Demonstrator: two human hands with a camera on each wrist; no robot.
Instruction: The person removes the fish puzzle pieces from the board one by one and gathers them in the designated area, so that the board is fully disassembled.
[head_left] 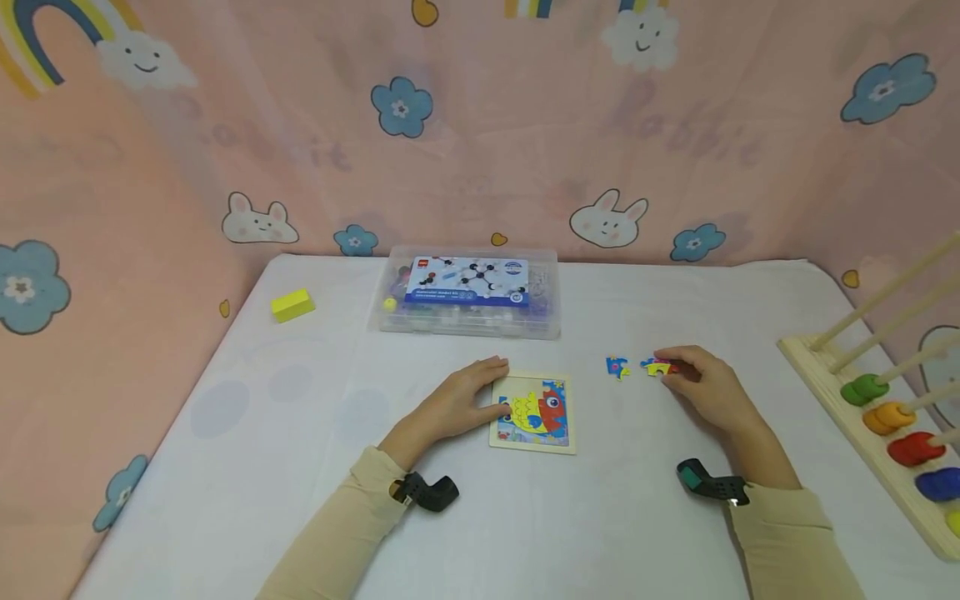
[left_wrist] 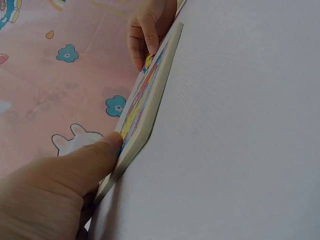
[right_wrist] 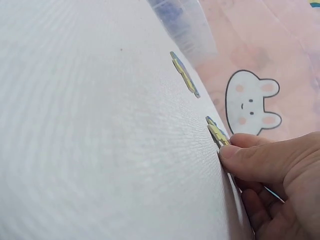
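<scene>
A square wooden fish puzzle (head_left: 532, 414) lies on the white table, with a yellow and red fish on blue inside its pale frame. My left hand (head_left: 457, 402) grips its left side, the thumb (left_wrist: 107, 150) over the picture and the fingers along the edge. To the right, my right hand (head_left: 708, 387) pinches a yellow, blue and red puzzle piece (head_left: 657, 367) between thumb and fingertips, close over the table. Just left of that piece, a second puzzle piece (head_left: 617, 367), blue and yellow, lies on the cloth; the right wrist view shows it lying flat (right_wrist: 185, 75).
At the back stands a clear plastic molecular model kit box (head_left: 465, 312) with a blue label. A yellow block (head_left: 292, 305) sits at the back left. Along the right edge is a wooden stacker (head_left: 862, 433) with slanting pegs and coloured beads. A pink patterned cloth (head_left: 480, 142) hangs behind.
</scene>
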